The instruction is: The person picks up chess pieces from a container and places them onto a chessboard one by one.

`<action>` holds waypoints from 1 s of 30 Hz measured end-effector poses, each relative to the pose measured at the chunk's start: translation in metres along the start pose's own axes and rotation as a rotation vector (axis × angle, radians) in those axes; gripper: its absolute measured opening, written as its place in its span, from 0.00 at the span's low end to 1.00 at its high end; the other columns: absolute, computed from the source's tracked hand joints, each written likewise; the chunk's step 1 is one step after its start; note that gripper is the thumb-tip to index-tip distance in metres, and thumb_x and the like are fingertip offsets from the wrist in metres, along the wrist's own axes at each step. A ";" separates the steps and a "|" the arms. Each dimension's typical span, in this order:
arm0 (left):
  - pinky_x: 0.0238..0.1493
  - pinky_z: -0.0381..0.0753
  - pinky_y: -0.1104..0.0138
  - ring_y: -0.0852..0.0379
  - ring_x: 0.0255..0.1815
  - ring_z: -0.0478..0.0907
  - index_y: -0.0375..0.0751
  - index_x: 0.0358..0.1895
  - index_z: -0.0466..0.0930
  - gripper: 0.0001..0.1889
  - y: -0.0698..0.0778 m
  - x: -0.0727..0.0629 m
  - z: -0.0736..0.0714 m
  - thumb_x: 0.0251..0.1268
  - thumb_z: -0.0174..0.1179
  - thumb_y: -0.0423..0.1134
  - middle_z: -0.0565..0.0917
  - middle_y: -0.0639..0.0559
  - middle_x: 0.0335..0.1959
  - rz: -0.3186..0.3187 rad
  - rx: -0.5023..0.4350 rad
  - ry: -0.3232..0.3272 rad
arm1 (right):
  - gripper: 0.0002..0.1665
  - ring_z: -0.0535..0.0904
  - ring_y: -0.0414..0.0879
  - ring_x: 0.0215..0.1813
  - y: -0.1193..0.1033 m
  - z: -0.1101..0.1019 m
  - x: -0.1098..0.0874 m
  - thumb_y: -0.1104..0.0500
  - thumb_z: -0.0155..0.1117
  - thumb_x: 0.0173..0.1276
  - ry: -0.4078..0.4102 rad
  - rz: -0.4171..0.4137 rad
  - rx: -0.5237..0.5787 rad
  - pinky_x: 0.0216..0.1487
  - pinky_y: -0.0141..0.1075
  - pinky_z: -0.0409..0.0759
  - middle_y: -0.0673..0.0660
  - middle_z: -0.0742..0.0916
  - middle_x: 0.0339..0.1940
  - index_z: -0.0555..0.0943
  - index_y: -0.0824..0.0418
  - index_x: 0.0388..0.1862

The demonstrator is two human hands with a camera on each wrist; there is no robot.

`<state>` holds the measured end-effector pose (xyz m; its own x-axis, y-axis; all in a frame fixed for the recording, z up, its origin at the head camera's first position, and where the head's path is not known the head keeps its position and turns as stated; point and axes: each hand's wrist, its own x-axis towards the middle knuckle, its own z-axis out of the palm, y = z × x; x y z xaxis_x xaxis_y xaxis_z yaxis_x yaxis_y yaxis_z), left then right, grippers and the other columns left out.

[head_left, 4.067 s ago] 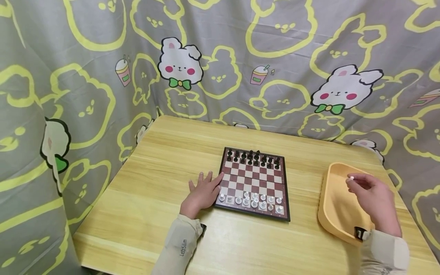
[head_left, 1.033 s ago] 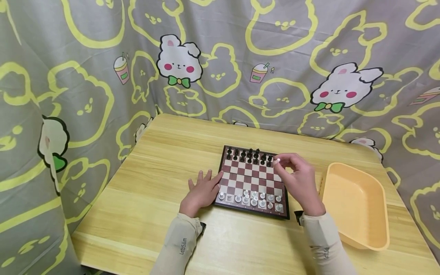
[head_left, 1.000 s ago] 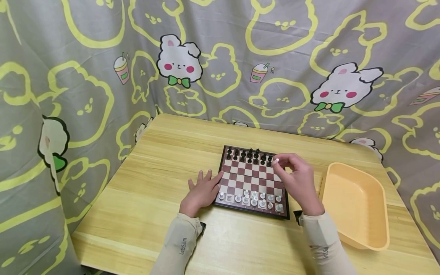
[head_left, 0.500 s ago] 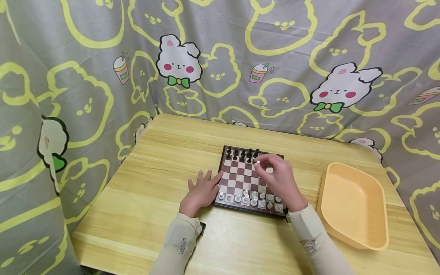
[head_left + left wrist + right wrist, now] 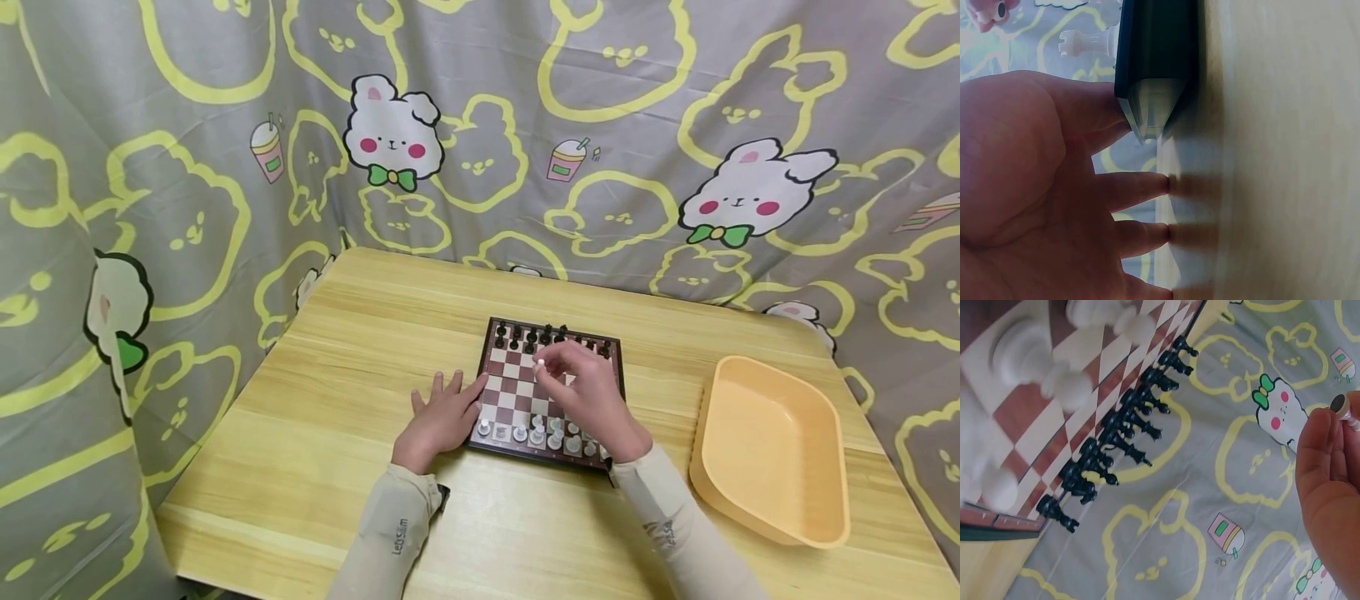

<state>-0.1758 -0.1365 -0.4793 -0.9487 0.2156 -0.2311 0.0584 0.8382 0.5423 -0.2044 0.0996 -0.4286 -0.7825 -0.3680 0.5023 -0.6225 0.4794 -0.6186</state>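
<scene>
A chessboard [image 5: 510, 388] lies on the wooden table, with black chess pieces [image 5: 530, 338] in two rows at the far side and white chess pieces [image 5: 521, 433] at the near side. My left hand [image 5: 438, 423] rests spread on the table at the board's left edge; its thumb touches the board frame, as the left wrist view also shows. Over the middle of the board, my right hand [image 5: 588, 398] pinches a small white chess piece [image 5: 1340, 406], probably a pawn, between thumb and fingertips. Its dark round base faces the camera in the right wrist view. The hand hides part of the board's right side.
A yellow-orange plastic tray [image 5: 772, 454] stands to the right of the board, with bare floor showing. A grey curtain [image 5: 480, 150] with cartoon rabbits hangs behind and to the left of the table [image 5: 300, 467].
My right hand has moved left from above the tray to over the board, carrying the white piece. Within the last second it moved further left. The left hand stays in place.
</scene>
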 end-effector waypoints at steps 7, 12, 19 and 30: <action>0.71 0.35 0.25 0.27 0.83 0.40 0.55 0.83 0.60 0.27 0.000 0.001 0.000 0.85 0.44 0.47 0.55 0.34 0.83 0.000 -0.006 0.006 | 0.06 0.83 0.41 0.39 -0.005 0.008 0.002 0.67 0.68 0.70 -0.057 0.043 0.026 0.39 0.34 0.86 0.51 0.87 0.39 0.86 0.64 0.45; 0.71 0.36 0.25 0.27 0.83 0.40 0.55 0.83 0.60 0.27 0.000 0.002 0.000 0.85 0.44 0.46 0.55 0.34 0.82 0.000 -0.003 0.007 | 0.06 0.83 0.42 0.40 -0.007 0.014 0.007 0.66 0.68 0.70 -0.056 0.007 0.013 0.43 0.41 0.86 0.52 0.88 0.41 0.86 0.61 0.45; 0.71 0.37 0.24 0.27 0.83 0.41 0.55 0.82 0.60 0.27 0.000 0.003 0.001 0.85 0.44 0.47 0.55 0.34 0.82 -0.006 0.009 0.006 | 0.06 0.83 0.41 0.39 -0.012 0.022 0.012 0.65 0.68 0.70 -0.057 -0.012 0.037 0.42 0.42 0.86 0.51 0.88 0.40 0.86 0.62 0.45; 0.71 0.37 0.24 0.27 0.83 0.41 0.55 0.82 0.61 0.27 0.000 0.002 0.000 0.85 0.44 0.47 0.55 0.35 0.83 0.000 0.012 0.004 | 0.06 0.83 0.42 0.37 -0.016 0.030 0.014 0.66 0.66 0.71 -0.085 0.016 0.039 0.41 0.45 0.87 0.50 0.87 0.38 0.86 0.63 0.44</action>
<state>-0.1775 -0.1361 -0.4798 -0.9500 0.2135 -0.2278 0.0619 0.8440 0.5328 -0.2057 0.0631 -0.4303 -0.7895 -0.4278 0.4402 -0.6089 0.4552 -0.6497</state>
